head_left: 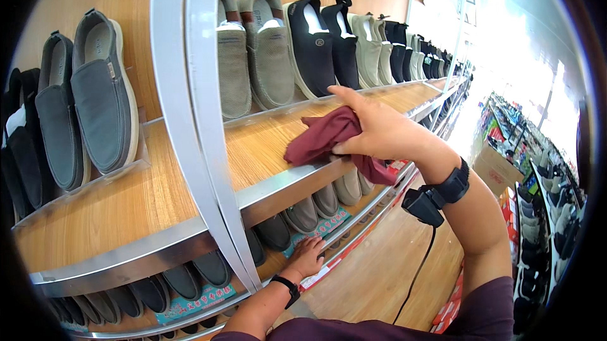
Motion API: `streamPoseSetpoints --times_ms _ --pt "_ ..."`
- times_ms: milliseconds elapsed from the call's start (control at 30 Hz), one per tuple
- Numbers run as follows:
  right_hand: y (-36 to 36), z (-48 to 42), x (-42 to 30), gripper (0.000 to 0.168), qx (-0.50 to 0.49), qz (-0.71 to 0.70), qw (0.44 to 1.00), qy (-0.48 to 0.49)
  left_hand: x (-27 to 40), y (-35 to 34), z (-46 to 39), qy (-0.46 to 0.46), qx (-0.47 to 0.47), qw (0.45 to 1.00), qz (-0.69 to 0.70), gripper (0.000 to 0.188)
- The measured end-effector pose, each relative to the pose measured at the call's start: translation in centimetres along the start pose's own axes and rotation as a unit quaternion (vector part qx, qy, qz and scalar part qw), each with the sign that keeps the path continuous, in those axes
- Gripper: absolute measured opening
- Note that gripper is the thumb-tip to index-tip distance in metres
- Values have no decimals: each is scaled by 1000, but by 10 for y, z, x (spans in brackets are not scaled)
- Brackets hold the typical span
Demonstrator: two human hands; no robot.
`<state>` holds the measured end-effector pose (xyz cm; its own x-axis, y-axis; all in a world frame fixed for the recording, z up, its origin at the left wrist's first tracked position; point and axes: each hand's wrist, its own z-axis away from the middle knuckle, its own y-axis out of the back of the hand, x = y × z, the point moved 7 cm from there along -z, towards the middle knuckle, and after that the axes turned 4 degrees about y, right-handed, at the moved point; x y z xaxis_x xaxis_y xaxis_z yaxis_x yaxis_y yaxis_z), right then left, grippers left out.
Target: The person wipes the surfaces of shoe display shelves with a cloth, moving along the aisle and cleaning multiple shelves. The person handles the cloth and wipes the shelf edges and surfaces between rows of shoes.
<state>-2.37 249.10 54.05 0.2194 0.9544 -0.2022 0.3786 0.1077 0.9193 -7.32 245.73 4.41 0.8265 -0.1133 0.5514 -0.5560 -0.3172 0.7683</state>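
Note:
My right hand (pixel 374 127) holds a dark red cloth (pixel 327 134) between thumb and fingers, over the front part of the wooden shelf (pixel 258 144). Part of the cloth hangs over the shelf's metal edge (pixel 284 189). The index finger reaches towards the clear strip below a pair of black slip-on shoes (pixel 310 56). Lower down, my left hand (pixel 307 255) rests at the metal front edge of the shelf below, beside a teal printed strip (pixel 322 227); whether its fingers grip the edge is hard to tell. Grey-beige slip-on shoes (pixel 270 66) stand left of the black pair.
A white metal upright (pixel 189 103) divides the shelving. Grey slip-on shoes (pixel 102 99) stand left of it. More shoes (pixel 303 213) line the lower shelf. Across the wooden floor (pixel 379 251) are a cardboard box (pixel 495 170) and another shoe rack (pixel 533 227). A cable hangs from the right forearm's strapped device (pixel 424 206).

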Motion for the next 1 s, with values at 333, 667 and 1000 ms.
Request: streamPoseSetpoints --times_ms 333,667,1000 --pt "-6 -23 -25 100 85 -228 969 42 0 2 -1 -1 9 1000 5 60" --pt "8 11 -6 71 -146 99 980 88 -7 -2 -3 7 12 1000 21 58" --pt "65 43 15 64 -244 133 960 21 7 17 -2 2 31 999 28 55"
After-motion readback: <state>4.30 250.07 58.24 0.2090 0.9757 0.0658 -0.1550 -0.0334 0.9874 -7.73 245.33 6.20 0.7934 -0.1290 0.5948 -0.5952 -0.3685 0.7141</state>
